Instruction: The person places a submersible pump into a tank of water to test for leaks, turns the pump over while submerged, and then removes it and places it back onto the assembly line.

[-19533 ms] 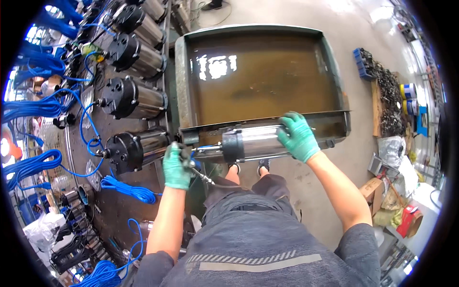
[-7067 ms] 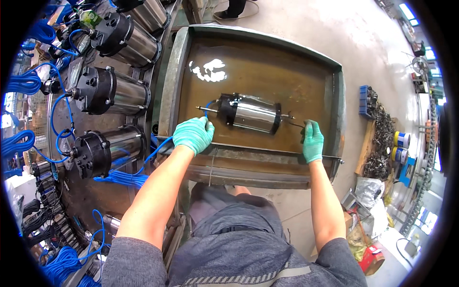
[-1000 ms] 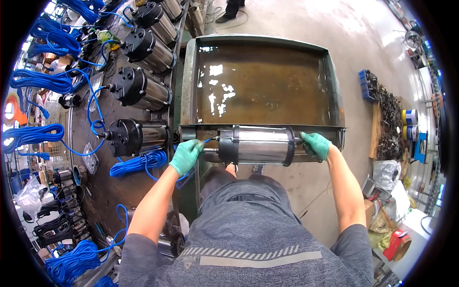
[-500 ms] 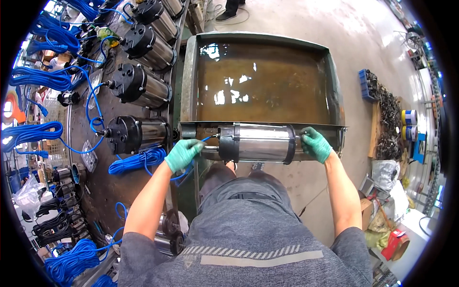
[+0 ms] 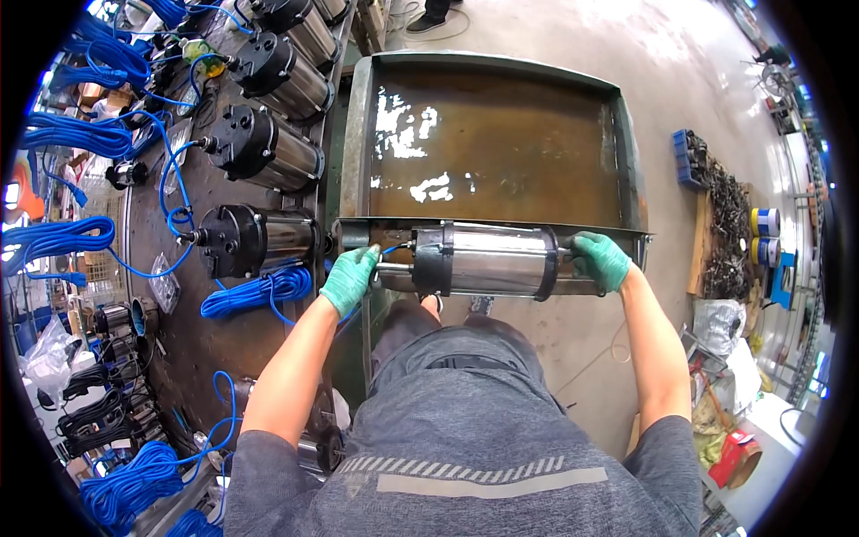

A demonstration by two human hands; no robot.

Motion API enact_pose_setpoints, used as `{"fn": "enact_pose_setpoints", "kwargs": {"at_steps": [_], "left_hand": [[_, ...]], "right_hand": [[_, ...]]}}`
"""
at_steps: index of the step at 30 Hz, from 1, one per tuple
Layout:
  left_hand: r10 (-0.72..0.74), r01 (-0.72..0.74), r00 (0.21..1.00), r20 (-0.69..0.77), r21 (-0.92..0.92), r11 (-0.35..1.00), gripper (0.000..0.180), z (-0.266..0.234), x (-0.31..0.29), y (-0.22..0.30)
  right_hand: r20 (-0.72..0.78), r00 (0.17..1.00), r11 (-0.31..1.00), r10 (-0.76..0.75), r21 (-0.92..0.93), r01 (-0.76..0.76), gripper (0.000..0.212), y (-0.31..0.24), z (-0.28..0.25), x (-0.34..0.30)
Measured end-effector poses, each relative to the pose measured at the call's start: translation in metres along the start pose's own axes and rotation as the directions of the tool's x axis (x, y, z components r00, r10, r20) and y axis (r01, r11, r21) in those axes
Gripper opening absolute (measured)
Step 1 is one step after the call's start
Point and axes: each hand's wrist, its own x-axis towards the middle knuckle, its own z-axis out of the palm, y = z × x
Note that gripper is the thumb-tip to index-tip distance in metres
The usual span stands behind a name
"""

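A pump (image 5: pixel 499 259) with a shiny steel cylinder and black end caps lies sideways in front of me, along the near edge of a metal tank (image 5: pixel 632 161). My left hand (image 5: pixel 351 279), in a green glove, is closed around the thin metal rod sticking out of its left end. A short blue cable leaves that same end beside my fingers. At the opposite end my right hand (image 5: pixel 601 259), also gloved in green, is closed at the short end piece beyond the black cap. Its fingertips partly hide what they grip.
Brownish water (image 5: pixel 501 143) fills the tank. On the left, a workbench (image 5: pixel 192 340) carries a row of similar pumps (image 5: pixel 255 240) with coiled blue cables (image 5: pixel 259 294). A blue crate (image 5: pixel 687 161) and dark small parts lie on the right. Another person's shoe (image 5: pixel 426 24) shows at the top.
The whole view has shifted slightly. Both hands and the pump sit a little higher and further right in the picture; both hands still grip its ends.
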Motion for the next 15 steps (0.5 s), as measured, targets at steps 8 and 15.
{"fn": "enact_pose_setpoints", "kwargs": {"at_steps": [8, 15], "left_hand": [[0.07, -0.009, 0.991, 0.114, -0.464, 0.886, 0.028, 0.002, -0.024, -0.006], [-0.286, 0.275, 0.957, 0.057, -0.504, 0.819, 0.045, -0.014, -0.018, -0.01]], "right_hand": [[0.059, 0.997, 0.998, 0.046, -0.052, -0.043, 0.039, -0.017, 0.002, -0.007], [0.051, 0.998, 0.999, 0.039, -0.037, -0.037, 0.039, -0.016, 0.005, -0.009]]}}
